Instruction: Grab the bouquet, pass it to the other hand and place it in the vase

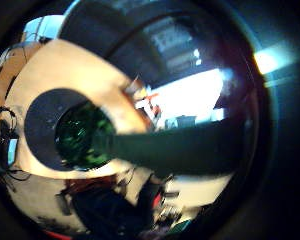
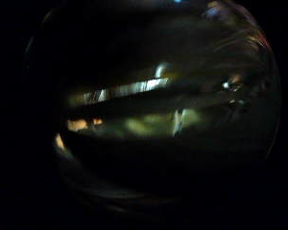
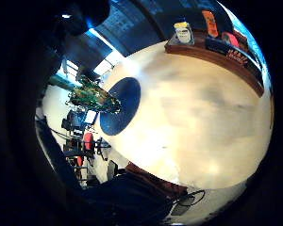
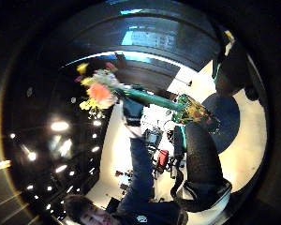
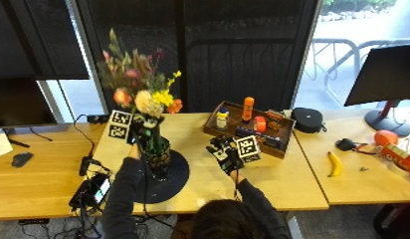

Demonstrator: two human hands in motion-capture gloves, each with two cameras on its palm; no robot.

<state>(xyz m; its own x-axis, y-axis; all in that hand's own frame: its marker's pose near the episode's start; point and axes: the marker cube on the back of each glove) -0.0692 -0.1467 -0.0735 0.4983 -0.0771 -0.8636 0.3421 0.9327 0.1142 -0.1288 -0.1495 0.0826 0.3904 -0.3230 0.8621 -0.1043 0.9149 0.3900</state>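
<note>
Two wooden tables (image 5: 192, 184), dark windows (image 5: 245, 50)

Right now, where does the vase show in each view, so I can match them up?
Outside view: vase on the dark round mat, the left hand holding the bouquet in it.
Left little-finger view: its green mouth, seen on the mat.
Left thumb view: cannot tell.
Right little-finger view: at the mat's edge.
Right thumb view: beside the mat.
Shared landmark: the mat.
</note>
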